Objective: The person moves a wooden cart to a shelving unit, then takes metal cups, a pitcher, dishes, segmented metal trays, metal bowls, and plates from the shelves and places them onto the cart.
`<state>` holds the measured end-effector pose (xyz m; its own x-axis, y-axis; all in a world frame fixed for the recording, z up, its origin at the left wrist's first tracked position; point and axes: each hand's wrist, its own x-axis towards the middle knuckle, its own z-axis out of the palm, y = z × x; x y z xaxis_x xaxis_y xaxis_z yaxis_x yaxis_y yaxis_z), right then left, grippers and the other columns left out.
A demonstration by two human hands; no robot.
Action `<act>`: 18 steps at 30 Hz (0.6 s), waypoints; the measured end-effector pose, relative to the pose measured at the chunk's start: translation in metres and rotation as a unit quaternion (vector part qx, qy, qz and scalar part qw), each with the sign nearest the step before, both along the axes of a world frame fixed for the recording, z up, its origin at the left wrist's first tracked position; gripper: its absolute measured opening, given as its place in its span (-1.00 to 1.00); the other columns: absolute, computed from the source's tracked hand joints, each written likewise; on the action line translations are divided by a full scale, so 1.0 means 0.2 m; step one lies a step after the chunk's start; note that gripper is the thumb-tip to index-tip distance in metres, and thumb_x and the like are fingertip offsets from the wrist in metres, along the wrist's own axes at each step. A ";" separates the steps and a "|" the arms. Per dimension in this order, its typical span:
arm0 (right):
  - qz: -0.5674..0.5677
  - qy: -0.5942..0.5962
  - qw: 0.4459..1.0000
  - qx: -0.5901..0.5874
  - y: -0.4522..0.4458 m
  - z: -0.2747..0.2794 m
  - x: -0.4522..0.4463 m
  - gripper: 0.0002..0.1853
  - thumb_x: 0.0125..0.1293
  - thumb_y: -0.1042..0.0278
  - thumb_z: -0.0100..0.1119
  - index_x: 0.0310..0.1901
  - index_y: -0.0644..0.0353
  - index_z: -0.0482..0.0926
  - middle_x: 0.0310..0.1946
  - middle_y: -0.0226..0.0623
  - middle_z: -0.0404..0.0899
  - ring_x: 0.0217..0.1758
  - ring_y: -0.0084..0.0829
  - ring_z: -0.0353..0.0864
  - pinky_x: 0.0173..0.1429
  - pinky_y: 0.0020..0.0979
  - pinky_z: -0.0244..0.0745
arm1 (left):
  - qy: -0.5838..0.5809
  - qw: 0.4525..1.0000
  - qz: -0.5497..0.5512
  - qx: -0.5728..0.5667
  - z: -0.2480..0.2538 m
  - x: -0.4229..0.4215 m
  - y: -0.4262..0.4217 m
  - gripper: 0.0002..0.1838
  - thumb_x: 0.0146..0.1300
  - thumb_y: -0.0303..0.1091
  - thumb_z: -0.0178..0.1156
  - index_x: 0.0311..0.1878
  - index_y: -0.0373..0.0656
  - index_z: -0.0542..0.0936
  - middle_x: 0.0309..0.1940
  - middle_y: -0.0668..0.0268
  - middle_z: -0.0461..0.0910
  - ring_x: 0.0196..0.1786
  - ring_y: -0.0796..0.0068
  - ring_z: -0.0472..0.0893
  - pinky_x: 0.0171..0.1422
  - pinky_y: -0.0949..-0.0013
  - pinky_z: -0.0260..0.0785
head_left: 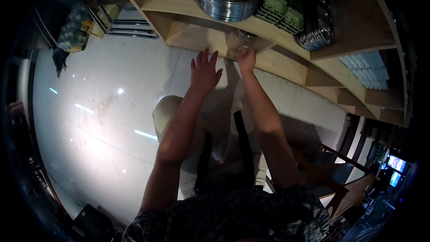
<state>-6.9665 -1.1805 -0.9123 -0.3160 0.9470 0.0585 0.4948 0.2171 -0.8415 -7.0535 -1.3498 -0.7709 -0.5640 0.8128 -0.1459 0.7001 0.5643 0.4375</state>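
Observation:
My left hand [205, 72] is held out over the pale floor with its fingers spread, and nothing is in it. It is just short of the lower compartment of the wooden shelf [197, 38]. To its right, my right hand [247, 60] is at the edge of that compartment, its fingers curled closed. Against those fingers is a see-through container [234, 44] with a shiny round metal part [244, 34] at its far end. Dim light and the curled fingers hide exactly what the right hand grips.
On the upper shelf are a stack of round metal plates [226, 6], green trays [280, 11] and a row of metal trays [316, 38]. White stacked items [367, 69] fill a right compartment. Plastic bottles [75, 27] stand at left. Wooden furniture [345, 192] is at lower right.

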 end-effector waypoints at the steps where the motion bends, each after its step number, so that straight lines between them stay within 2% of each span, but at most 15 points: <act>1: 0.004 -0.001 1.000 0.001 -0.01 -0.01 0.00 -0.68 -0.01 0.35 0.27 -0.27 0.37 0.44 -0.29 0.06 0.47 -0.21 0.02 0.47 -0.11 -0.16 0.38 | -0.004 1.000 0.004 0.001 0.01 0.00 0.00 -0.30 0.09 -0.17 0.24 0.32 0.00 0.24 0.37 0.11 0.05 0.40 0.02 0.07 0.38 -0.14 -0.02; 3: -0.002 -0.045 0.998 0.046 -0.03 -0.03 -0.01 -0.79 -0.04 0.41 0.23 -0.39 0.34 0.48 -0.52 -0.12 0.53 -0.43 -0.22 0.54 -0.27 -0.30 0.42 | -0.007 1.000 0.015 0.006 0.01 -0.01 0.01 -0.29 0.09 -0.18 0.25 0.32 0.00 0.23 0.38 0.10 0.04 0.40 0.01 0.07 0.38 -0.14 -0.02; 7: -0.028 -0.017 0.994 0.103 -0.16 0.02 0.03 -0.80 -0.07 0.43 0.22 -0.47 0.33 0.42 -0.59 -0.14 0.50 -0.51 -0.27 0.48 -0.34 -0.32 0.38 | 0.027 0.999 0.024 0.003 0.01 -0.01 0.02 -0.15 0.03 -0.14 0.30 0.38 0.02 0.12 0.38 0.07 0.01 0.40 0.03 0.07 0.37 -0.16 0.00; 9: -0.052 -0.004 0.997 -0.049 -0.26 0.13 0.08 -0.81 -0.05 0.44 0.22 -0.47 0.28 0.39 -0.52 -0.15 0.48 -0.45 -0.21 0.46 -0.24 -0.34 0.38 | 0.027 0.999 0.021 0.010 0.01 -0.01 0.02 -0.10 0.00 -0.13 0.33 0.39 0.03 0.08 0.38 0.06 0.01 0.40 0.03 0.07 0.37 -0.16 0.01; 10: -0.055 -0.005 0.997 -0.047 -0.30 0.12 0.11 -0.81 -0.05 0.44 0.22 -0.47 0.28 0.39 -0.52 -0.15 0.48 -0.45 -0.21 0.46 -0.24 -0.34 0.38 | 0.015 1.000 0.019 0.019 0.01 -0.01 0.03 -0.05 -0.04 -0.11 0.35 0.40 0.04 0.05 0.38 0.06 0.00 0.41 0.02 0.06 0.36 -0.17 0.01; 12: -0.054 0.095 0.992 -0.067 -0.36 0.10 0.16 -0.83 -0.04 0.52 0.18 -0.50 0.25 0.35 -0.63 -0.30 0.40 -0.54 -0.43 0.37 -0.32 -0.44 0.34 | 0.003 0.999 0.015 0.028 0.02 -0.02 0.05 0.00 -0.07 -0.09 0.38 0.41 0.04 0.02 0.38 0.05 0.00 0.41 0.01 0.06 0.35 -0.18 0.02; 13: -0.057 0.094 0.992 -0.069 -0.39 0.11 0.19 -0.83 -0.04 0.52 0.18 -0.50 0.25 0.35 -0.63 -0.30 0.40 -0.54 -0.43 0.37 -0.32 -0.44 0.34 | -0.035 0.998 0.035 0.032 0.04 -0.01 0.05 0.04 -0.11 -0.09 0.41 0.41 0.00 0.01 0.38 0.04 0.01 0.40 -0.01 0.07 0.36 -0.15 0.03; 15: -0.023 0.115 0.980 -0.162 -0.47 0.17 0.25 -0.83 -0.02 0.57 0.15 -0.51 0.22 0.32 -0.64 -0.37 0.36 -0.53 -0.56 0.31 -0.37 -0.49 0.31 | -0.073 0.995 0.057 0.025 0.05 0.00 0.00 0.08 -0.15 -0.09 0.44 0.41 -0.04 0.01 0.37 0.03 0.02 0.40 -0.03 0.07 0.36 -0.13 0.04; 16: -0.030 0.119 0.979 -0.163 -0.51 0.25 0.29 -0.83 -0.02 0.57 0.15 -0.51 0.22 0.32 -0.64 -0.37 0.36 -0.53 -0.56 0.31 -0.37 -0.49 0.31 | -0.106 0.987 0.065 0.099 0.01 -0.01 -0.03 0.12 -0.19 -0.11 0.47 0.40 -0.10 0.00 0.37 0.01 0.03 0.40 -0.03 0.08 0.38 -0.07 0.04; 17: 0.017 0.110 0.979 -0.171 -0.55 0.35 0.34 -0.82 -0.01 0.56 0.16 -0.51 0.22 0.31 -0.63 -0.37 0.37 -0.53 -0.56 0.32 -0.37 -0.50 0.30 | -0.140 0.972 0.072 0.177 -0.01 -0.02 -0.05 0.15 -0.23 -0.13 0.50 0.40 -0.17 -0.01 0.36 0.00 0.04 0.39 -0.03 0.09 0.39 -0.01 0.04; 18: 0.065 0.100 0.977 -0.175 -0.56 0.45 0.38 -0.81 0.00 0.55 0.17 -0.52 0.21 0.30 -0.63 -0.36 0.38 -0.52 -0.57 0.32 -0.37 -0.51 0.30 | -0.140 0.971 0.065 0.181 0.00 -0.02 -0.06 0.15 -0.23 -0.13 0.50 0.40 -0.17 -0.01 0.36 0.00 0.04 0.39 -0.03 0.09 0.39 -0.01 0.04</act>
<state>-6.8902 -1.2922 -0.8233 -0.4510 0.8724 -0.1884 0.3003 -0.0505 -0.9525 -7.0578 -1.3622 -0.7712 -0.6449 0.7639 -0.0252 0.4587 0.4132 0.7867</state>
